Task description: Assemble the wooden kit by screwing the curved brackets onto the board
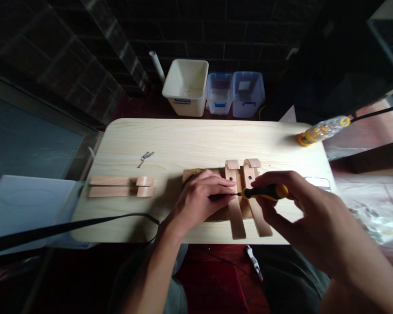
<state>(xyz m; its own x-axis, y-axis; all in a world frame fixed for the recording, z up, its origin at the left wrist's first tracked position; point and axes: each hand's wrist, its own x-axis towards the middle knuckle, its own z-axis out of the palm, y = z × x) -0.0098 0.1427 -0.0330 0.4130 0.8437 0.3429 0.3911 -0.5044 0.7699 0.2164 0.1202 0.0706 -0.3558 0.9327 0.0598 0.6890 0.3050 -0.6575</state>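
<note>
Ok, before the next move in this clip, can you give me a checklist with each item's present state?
1. Screwdriver held by its handle in the right hand: ok.
2. Left hand at the screwdriver's tip end, over the block: ok.
3. Tip seated in a screw: cannot tell, the fingers hide it.
4. Two hooked wooden strips lying across the block: ok.
5. Dark spot near each hook filled by a screw: cannot tell, too small.
6. Small metal pieces on the table, away from both hands: ok.
</note>
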